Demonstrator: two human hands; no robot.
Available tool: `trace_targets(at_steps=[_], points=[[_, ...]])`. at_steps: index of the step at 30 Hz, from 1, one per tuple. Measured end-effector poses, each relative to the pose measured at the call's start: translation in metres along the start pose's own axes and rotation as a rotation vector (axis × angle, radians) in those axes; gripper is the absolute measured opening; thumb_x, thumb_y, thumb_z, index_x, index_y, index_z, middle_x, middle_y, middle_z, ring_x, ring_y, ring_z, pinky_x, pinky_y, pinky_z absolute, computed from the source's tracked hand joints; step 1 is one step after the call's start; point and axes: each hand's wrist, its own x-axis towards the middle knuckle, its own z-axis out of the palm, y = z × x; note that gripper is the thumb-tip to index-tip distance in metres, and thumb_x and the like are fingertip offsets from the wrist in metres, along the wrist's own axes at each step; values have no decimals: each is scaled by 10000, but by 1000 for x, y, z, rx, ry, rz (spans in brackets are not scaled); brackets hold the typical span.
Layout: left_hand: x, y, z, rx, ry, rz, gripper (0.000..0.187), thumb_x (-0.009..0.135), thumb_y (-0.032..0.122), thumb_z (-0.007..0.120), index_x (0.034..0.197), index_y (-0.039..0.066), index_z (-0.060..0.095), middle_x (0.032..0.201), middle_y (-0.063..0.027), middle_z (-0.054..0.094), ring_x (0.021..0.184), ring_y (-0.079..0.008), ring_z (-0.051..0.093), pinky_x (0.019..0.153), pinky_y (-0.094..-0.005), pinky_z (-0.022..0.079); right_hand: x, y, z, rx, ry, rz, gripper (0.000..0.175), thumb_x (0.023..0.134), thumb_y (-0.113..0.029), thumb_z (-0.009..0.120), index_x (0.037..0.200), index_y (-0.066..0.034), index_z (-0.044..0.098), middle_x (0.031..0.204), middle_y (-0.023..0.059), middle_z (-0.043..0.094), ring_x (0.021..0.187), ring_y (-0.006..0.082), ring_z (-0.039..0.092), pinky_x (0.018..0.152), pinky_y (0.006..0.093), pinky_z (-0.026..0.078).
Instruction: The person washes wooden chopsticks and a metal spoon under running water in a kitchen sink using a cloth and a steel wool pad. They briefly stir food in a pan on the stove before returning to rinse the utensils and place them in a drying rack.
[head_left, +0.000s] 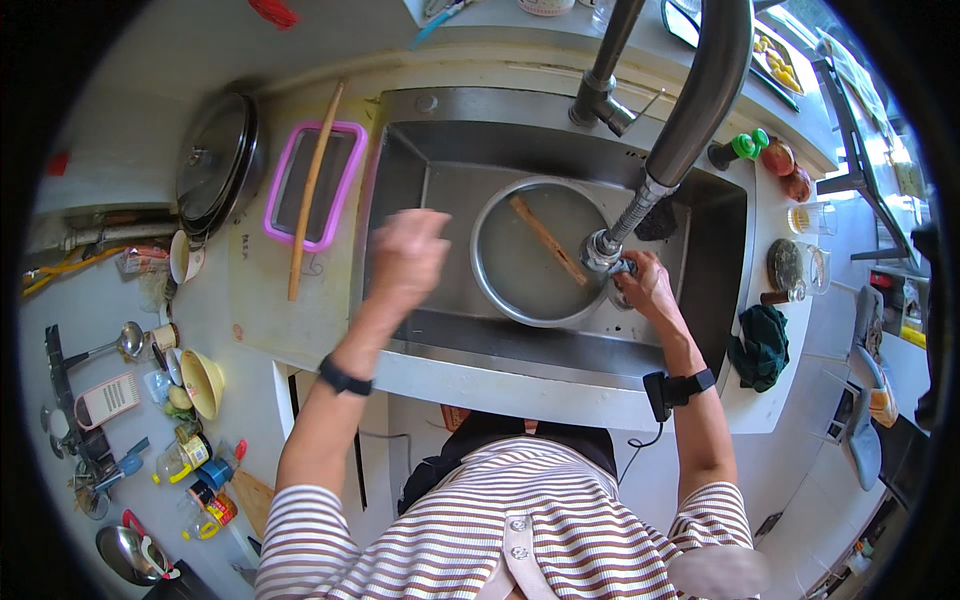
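Note:
In the sink stands a round metal basin (495, 285) of cloudy water, with a wooden stick (550, 241) lying in it. My right hand (646, 283) is at the basin's right side, its fingers closed around a small grey part beside the metal spray head (601, 251) of the faucet; the fingertips are partly hidden. Blurred, my left hand (412, 251) hovers over the sink's left part, left of the basin, fingers bent; nothing shows in it. A dark scouring pad or cloth (657, 219) lies behind the right hand.
Left of the sink, a rolling pin (311, 202) rests across a pink-rimmed container (360, 161) near a lidded pot (217, 165). A dark green cloth (759, 349), glass cups (816, 218) and pomegranates (778, 158) line the right counter. The faucet pipe (701, 97) arches over the sink.

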Motion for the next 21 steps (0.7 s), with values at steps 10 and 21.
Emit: trace_targets(at_steps=[10,21], points=[[54,8,234,320,-445,354,277,808,208,590,1068,152,668,1250,-121,583,1243,-289,489,1112,-538,231,-30,15,-17,433,-50,446,288,887,-196,611,1127,-40,634,816,49,634,719,142,568,658,294,462],[6,70,159,-768,-650,-322,216,825,116,577,942,-63,552,861,-231,674,784,-350,660,699,-468,501,2,-47,103,716,-25,459,346,872,-332,655,1018,-21,616,808,78,655,734,183,595,645,351,479]])
